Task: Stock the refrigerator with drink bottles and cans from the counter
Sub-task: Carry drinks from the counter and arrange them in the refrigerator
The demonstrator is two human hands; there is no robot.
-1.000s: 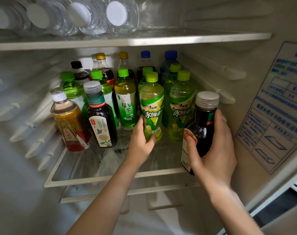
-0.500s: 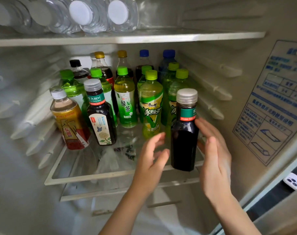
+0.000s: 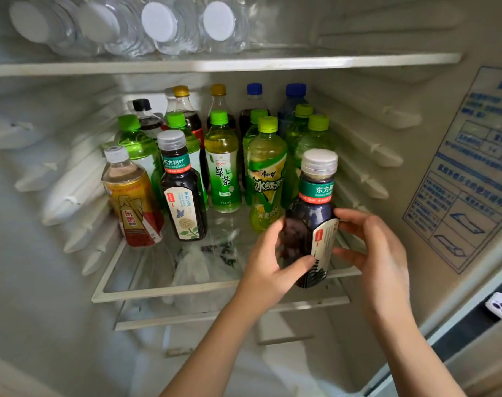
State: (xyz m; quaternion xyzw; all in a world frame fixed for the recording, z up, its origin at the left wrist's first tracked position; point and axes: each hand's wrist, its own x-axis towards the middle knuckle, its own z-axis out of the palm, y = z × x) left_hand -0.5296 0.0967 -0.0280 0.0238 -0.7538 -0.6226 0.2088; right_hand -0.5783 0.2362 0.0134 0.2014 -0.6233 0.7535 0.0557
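L hand [image 3: 268,262] wraps the left flank of the dark tea btl [image 3: 312,222], thumb laid across the front. R hand [image 3: 380,253] pinches the right side, one fingertip at the shoulder, thumb on the paper label [image 3: 324,239]. So both hands are gripping it. Btl is upright at the front-right corner of the glass shelf [image 3: 164,292], base right at the front rim; can't tell if its weight is fully down. Judgement: full, so prob. fairly heavy for its size; stiff plastic, smooth, label gives some friction. Unlikely to break but could tip off the edge. Best hold = mid-body w/ both hands, not the wide grey cap [image 3: 320,160]. Just behind it: iced green tea btl [image 3: 267,179] and green-cap btls [image 3: 317,138], which would block a push further back. Wall rails [image 3: 367,179] are close on the right. Twin dark btl [image 3: 182,193] stands well apart to the left, yellow-red btl [image 3: 132,202] just beyond. Clear water btls [image 3: 158,24] lie on the upper shelf [image 3: 272,63].
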